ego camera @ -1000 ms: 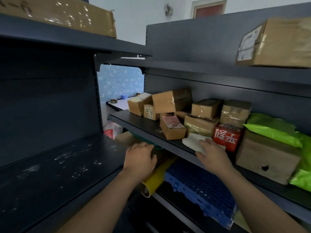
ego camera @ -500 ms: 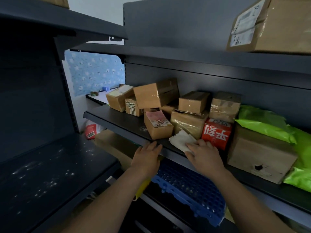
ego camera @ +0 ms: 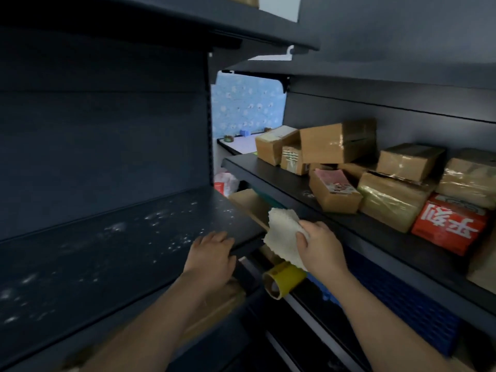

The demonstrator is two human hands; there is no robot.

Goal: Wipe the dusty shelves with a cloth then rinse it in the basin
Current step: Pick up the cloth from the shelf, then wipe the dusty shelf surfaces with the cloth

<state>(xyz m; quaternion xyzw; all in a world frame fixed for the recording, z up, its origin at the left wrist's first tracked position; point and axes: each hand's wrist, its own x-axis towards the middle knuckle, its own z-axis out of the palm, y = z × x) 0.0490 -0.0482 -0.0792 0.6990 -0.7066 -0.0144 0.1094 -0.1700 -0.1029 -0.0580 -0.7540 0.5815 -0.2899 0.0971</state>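
Cloth (ego camera: 281, 238) hung pinched in your right hand (ego camera: 320, 249) just off the dusty shelf (ego camera: 112, 253) corner, left hand (ego camera: 212, 253) flat, fingers spread, on its edge; a loose sweep risked pushing white dust onto the yellow tape roll (ego camera: 283, 281) below.

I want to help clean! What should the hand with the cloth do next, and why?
Probably swing the cloth left and press it onto the dusty shelf. The right hand holds the cloth in the air beside that shelf, whose dark top is speckled with white dust, while the left hand rests on its front edge.
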